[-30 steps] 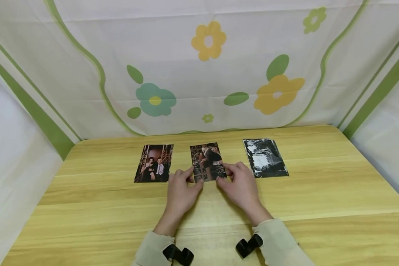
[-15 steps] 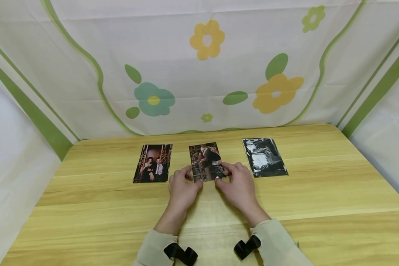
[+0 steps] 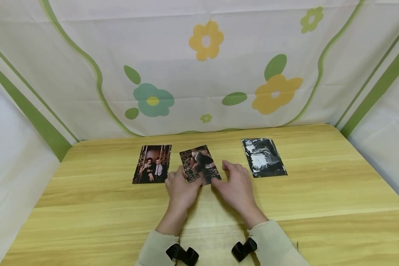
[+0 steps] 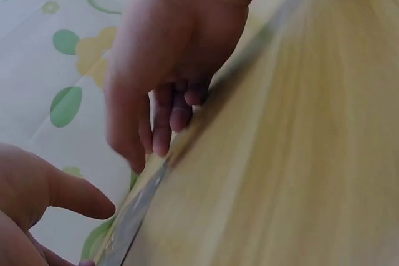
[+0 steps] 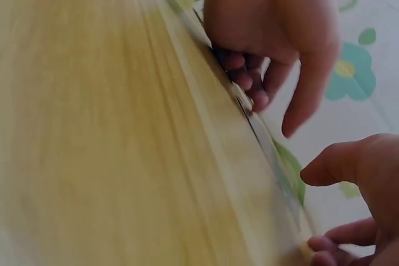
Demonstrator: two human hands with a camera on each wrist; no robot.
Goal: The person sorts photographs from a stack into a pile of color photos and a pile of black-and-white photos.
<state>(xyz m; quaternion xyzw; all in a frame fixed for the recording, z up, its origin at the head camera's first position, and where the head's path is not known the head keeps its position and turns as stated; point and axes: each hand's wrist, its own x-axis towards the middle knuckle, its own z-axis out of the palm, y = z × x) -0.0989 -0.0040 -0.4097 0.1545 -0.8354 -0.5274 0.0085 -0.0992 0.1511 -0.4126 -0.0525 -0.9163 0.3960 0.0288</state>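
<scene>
A colour photo print [image 3: 201,163] lies tilted on the wooden table between the hands in the head view. My left hand [image 3: 182,188] holds it at its lower left, fingers by the left edge and thumb at the bottom edge. Close to its lower right corner is the thumb of my right hand [image 3: 236,186]; the other right fingers are spread away from the print, holding nothing. Left of the hands lies a photo of two people [image 3: 153,164]. To their right is a black-and-white photo [image 3: 264,158]. Both wrist views are blurred and show the hands facing each other.
The wooden table [image 3: 103,214] ends at the back against a white cloth with printed flowers [image 3: 206,40]. More white cloth with green stripes hangs on both sides. A black strap device [image 3: 183,255] sits on each sleeve.
The middle print has slid left and turned counterclockwise, its top now leaning left. My right fingers have come off its right edge. The two outer photos keep their places.
</scene>
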